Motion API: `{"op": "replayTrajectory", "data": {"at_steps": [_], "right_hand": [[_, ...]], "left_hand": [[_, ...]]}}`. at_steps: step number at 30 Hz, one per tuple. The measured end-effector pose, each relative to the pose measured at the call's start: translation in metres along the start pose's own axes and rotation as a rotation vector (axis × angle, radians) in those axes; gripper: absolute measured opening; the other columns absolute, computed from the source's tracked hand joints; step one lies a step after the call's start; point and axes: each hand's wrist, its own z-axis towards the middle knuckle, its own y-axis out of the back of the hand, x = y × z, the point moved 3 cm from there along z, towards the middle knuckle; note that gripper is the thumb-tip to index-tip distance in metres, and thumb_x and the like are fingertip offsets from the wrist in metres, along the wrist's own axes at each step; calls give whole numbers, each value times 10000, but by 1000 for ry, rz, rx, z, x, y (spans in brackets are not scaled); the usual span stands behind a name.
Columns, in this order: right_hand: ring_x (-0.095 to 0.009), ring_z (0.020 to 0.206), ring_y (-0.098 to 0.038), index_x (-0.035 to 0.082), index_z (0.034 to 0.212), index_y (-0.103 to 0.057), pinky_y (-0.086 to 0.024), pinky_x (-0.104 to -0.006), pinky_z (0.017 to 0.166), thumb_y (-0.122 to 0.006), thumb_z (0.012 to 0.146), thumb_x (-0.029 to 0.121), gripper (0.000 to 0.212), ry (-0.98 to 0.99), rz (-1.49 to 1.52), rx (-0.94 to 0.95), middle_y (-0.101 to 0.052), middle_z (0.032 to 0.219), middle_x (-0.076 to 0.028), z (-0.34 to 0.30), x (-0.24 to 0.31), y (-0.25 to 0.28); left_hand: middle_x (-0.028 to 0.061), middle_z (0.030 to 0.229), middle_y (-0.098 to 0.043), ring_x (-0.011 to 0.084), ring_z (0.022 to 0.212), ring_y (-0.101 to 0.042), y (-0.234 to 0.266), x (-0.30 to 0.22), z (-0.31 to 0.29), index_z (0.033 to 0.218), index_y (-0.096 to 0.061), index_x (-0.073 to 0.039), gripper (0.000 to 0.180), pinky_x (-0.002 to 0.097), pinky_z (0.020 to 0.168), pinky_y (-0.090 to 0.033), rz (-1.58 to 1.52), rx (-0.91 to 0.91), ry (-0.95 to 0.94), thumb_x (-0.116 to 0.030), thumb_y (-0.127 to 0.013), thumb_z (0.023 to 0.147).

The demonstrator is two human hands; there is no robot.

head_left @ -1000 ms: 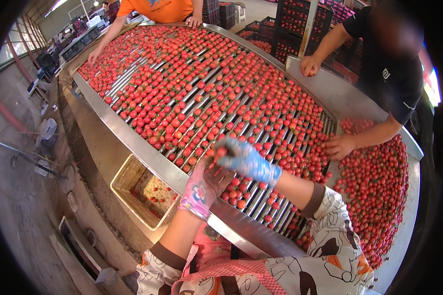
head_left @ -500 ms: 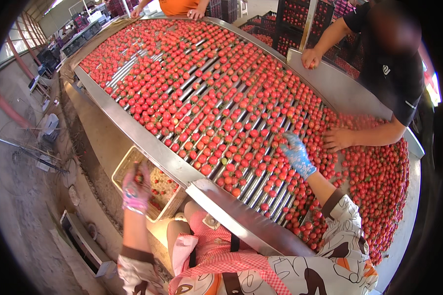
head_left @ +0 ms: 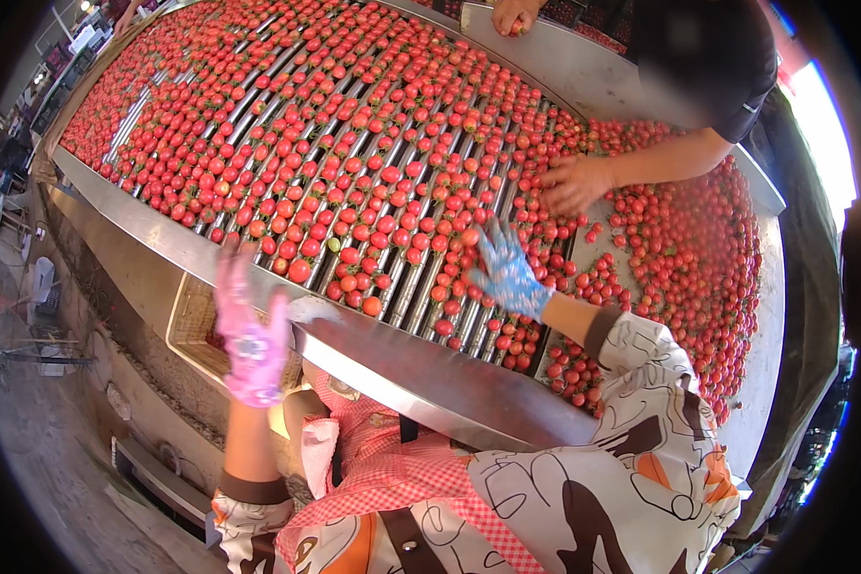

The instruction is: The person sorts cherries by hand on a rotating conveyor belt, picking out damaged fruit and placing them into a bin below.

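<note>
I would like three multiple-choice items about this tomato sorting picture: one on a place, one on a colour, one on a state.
1. Where is the right hand?
A. over the tomatoes on the roller table
B. inside the crate
C. on the floor

2. What colour is the glove on the left hand?
A. green
B. pink
C. black

3. How is the right hand?
A. closed in a fist
B. holding a crate
C. open, fingers spread

Answers:
1 A: it hovers above the small red tomatoes on the metal roller table.
2 B: the glove is pink, near the table's edge above the crate.
3 C: the blue-gloved fingers are spread, gripping nothing visible.
</note>
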Motion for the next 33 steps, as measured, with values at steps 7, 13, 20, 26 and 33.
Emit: {"op": "replayTrajectory", "data": {"at_steps": [7,13,20,26,33], "right_hand": [[-483,1381,-274,160,1429,-414,-227,-632,1115,-666,826,389,693,552,57,121,-282,1510,-237,-53,75,21],[-358,1403,-320,104,1392,-459,-214,-550,1159,-618,884,358,590,629,204,139,-384,1481,-178,20,88,-9],[-383,1356,-385,72,1383,-477,-273,-523,1133,-587,924,298,523,296,195,-215,-431,1460,-175,92,5,19],[-395,1395,-318,55,1490,-293,-252,-522,1137,-587,932,294,674,-29,260,-227,-311,1512,-248,42,-38,6],[-410,1309,-399,66,1405,-415,-312,-520,1094,-707,797,305,716,466,91,38,-386,1438,-228,-29,27,24]], "left_hand": [[232,1459,-366,414,1333,-384,-34,22,-7,1467,-279,-32,569,457,1107,-343,-211,106,291,-34,-481,935],[162,1325,-518,371,1236,-475,-41,5,7,1327,-487,-88,458,443,1062,-390,139,203,-43,-28,-543,877],[88,974,-666,275,984,-605,-99,38,55,963,-700,-118,204,379,873,-486,530,657,-403,-68,-582,804],[108,926,-662,259,918,-629,-124,18,61,913,-680,-79,204,400,803,-493,701,723,-642,-141,-486,927],[112,901,-652,299,912,-610,-107,13,64,944,-661,-93,151,402,828,-493,496,517,-381,-82,-522,887]]}}
